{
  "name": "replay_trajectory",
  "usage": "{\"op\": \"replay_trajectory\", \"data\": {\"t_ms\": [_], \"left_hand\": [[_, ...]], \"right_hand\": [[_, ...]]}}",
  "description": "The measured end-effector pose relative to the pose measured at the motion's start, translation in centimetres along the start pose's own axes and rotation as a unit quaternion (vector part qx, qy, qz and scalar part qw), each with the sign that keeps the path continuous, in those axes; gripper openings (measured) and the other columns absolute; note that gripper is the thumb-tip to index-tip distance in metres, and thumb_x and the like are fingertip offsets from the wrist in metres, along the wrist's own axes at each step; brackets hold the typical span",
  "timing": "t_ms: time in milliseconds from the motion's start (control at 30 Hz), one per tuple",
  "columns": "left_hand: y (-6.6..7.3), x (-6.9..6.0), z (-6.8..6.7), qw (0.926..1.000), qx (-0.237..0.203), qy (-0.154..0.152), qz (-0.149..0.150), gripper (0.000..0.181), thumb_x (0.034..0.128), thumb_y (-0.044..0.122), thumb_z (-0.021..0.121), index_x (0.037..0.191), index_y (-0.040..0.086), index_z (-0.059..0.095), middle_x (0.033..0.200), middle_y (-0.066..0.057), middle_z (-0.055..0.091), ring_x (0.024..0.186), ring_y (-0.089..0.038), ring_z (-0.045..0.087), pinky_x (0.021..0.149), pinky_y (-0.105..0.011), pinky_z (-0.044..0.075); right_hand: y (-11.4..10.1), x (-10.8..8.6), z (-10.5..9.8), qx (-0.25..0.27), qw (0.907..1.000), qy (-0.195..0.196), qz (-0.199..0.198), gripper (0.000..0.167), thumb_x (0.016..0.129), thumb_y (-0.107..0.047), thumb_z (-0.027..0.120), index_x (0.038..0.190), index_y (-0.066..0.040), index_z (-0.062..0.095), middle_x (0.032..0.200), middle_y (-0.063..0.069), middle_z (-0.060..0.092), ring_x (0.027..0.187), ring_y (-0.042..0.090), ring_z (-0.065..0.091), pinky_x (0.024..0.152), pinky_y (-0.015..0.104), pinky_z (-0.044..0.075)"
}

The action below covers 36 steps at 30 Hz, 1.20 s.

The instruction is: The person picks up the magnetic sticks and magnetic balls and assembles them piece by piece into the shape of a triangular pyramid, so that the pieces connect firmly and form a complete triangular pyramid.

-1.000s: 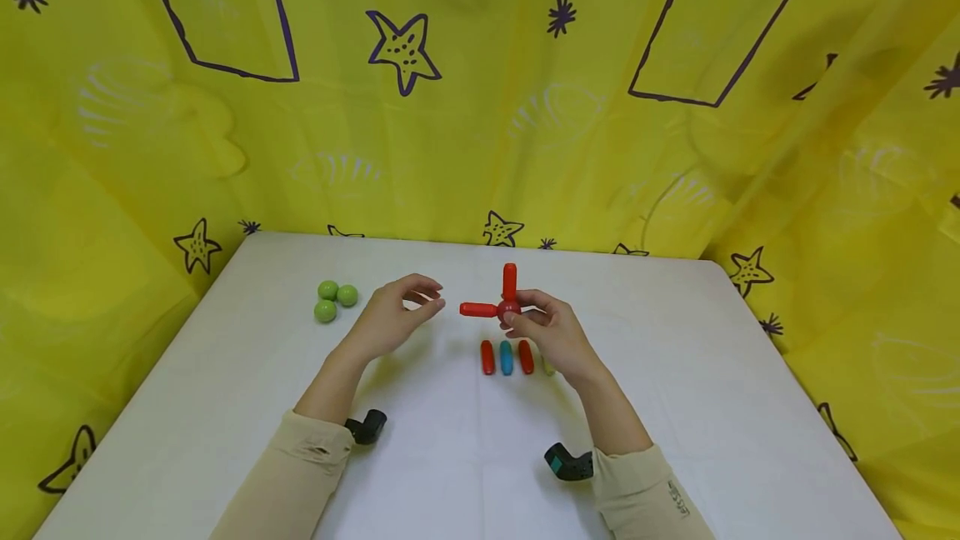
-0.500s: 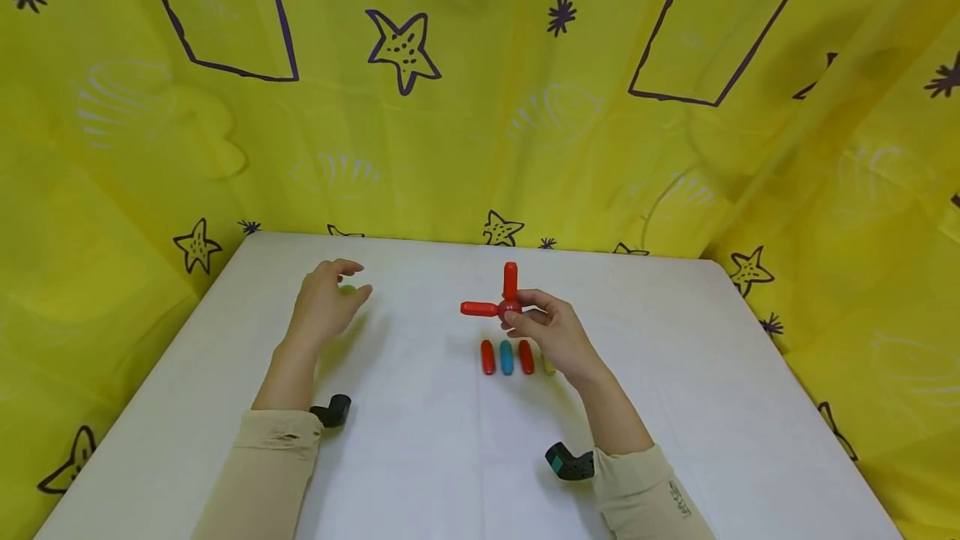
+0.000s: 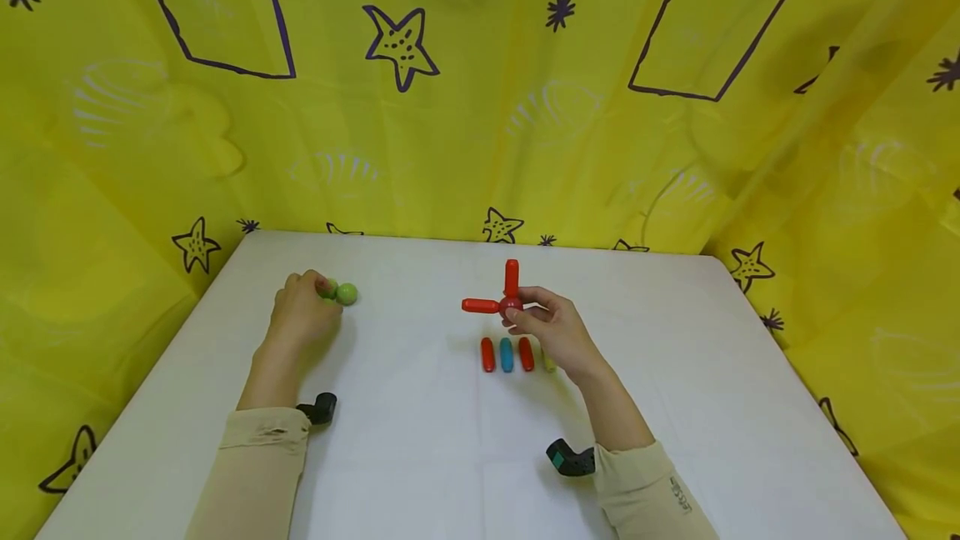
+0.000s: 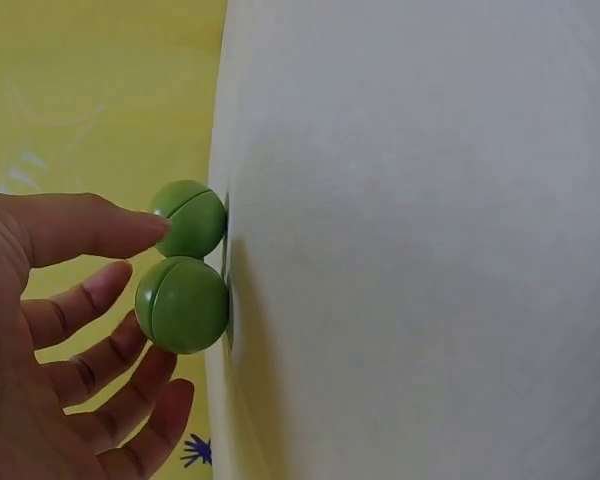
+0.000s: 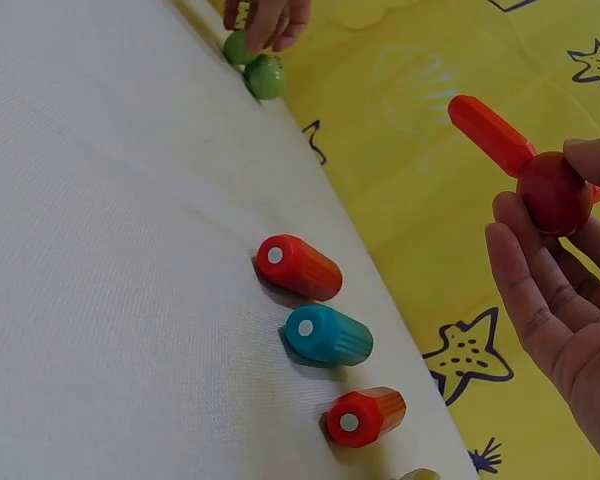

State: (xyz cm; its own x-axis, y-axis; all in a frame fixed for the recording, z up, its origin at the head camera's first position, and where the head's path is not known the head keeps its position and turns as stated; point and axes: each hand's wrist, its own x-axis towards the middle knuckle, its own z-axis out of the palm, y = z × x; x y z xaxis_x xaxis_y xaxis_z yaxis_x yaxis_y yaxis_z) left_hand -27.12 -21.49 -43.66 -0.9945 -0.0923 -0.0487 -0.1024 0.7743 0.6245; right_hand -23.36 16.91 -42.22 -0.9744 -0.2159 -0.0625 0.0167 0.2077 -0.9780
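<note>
My right hand (image 3: 553, 330) holds a red ball (image 3: 511, 307) between thumb and fingers above the table. One red stick (image 3: 512, 277) stands up from the ball, and another red stick (image 3: 480, 306) points left from it. At the left, my left hand (image 3: 300, 307) is at the green balls, partly covering them; one green ball (image 3: 347, 294) shows to its right. In the left wrist view two green balls show, the thumb of my left hand (image 4: 80, 330) against the upper green ball (image 4: 195, 222) and the fingers spread loosely near the lower green ball (image 4: 185, 305).
Below my right hand lie a red stick (image 3: 487, 355), a blue stick (image 3: 506, 355), another red stick (image 3: 527, 354) and a yellowish stick (image 3: 550, 359) in a row on the white table (image 3: 405, 473). Yellow patterned cloth (image 3: 465, 148) surrounds the table's back and sides.
My left hand has moved left from the middle to the green balls and lowered over them. My right hand has stayed in nearly the same place with the red ball and sticks.
</note>
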Motion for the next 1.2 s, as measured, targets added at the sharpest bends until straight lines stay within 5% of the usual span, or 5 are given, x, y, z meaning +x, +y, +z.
{"op": "replay_trajectory", "data": {"t_ms": [400,600,767,967,1200], "left_hand": [[-0.7,0.3,0.2,1.0000,-0.001,-0.002,0.005,0.034,0.0885,0.005,0.055,0.121,-0.006,0.051,0.119,-0.026,0.048,0.107,-0.042,0.049,0.098,-0.056,0.042],[0.7,0.0,-0.6,0.9999,-0.013,-0.002,0.010,0.035,0.0916,0.008,0.059,0.122,-0.006,0.049,0.119,-0.025,0.050,0.107,-0.040,0.049,0.097,-0.054,0.043],[2.4,-0.2,-0.5,0.9971,-0.065,-0.022,0.033,0.040,0.0956,0.015,0.062,0.129,-0.004,0.052,0.127,-0.023,0.057,0.114,-0.039,0.057,0.093,-0.048,0.048],[4.2,-0.4,0.7,0.9878,-0.125,-0.066,0.065,0.040,0.1008,0.024,0.064,0.136,0.006,0.059,0.140,-0.016,0.062,0.130,-0.037,0.058,0.102,-0.049,0.050],[6.1,-0.7,2.3,0.9636,-0.221,-0.103,0.110,0.034,0.0976,0.026,0.073,0.128,0.012,0.067,0.132,-0.010,0.068,0.127,-0.030,0.060,0.103,-0.043,0.050]], "right_hand": [[0.5,0.4,-0.3,0.000,1.0000,0.002,-0.003,0.040,0.103,-0.024,0.066,0.137,-0.004,0.060,0.123,0.026,0.070,0.112,0.046,0.068,0.103,0.044,0.055],[0.7,0.5,-0.5,0.002,1.0000,0.006,0.002,0.044,0.103,-0.025,0.066,0.140,-0.003,0.058,0.124,0.023,0.069,0.114,0.045,0.068,0.103,0.044,0.056],[0.9,0.4,-0.6,0.009,0.9999,0.009,0.004,0.043,0.103,-0.022,0.066,0.140,-0.002,0.057,0.121,0.018,0.069,0.115,0.045,0.067,0.103,0.044,0.056],[1.1,0.3,-0.7,0.008,0.9999,0.010,0.003,0.045,0.103,-0.022,0.065,0.142,-0.001,0.056,0.122,0.016,0.068,0.115,0.040,0.067,0.097,0.036,0.059],[1.3,0.6,-0.5,0.015,0.9999,0.004,-0.003,0.044,0.103,-0.021,0.066,0.141,-0.001,0.056,0.122,0.019,0.069,0.117,0.041,0.067,0.098,0.037,0.059]]}}
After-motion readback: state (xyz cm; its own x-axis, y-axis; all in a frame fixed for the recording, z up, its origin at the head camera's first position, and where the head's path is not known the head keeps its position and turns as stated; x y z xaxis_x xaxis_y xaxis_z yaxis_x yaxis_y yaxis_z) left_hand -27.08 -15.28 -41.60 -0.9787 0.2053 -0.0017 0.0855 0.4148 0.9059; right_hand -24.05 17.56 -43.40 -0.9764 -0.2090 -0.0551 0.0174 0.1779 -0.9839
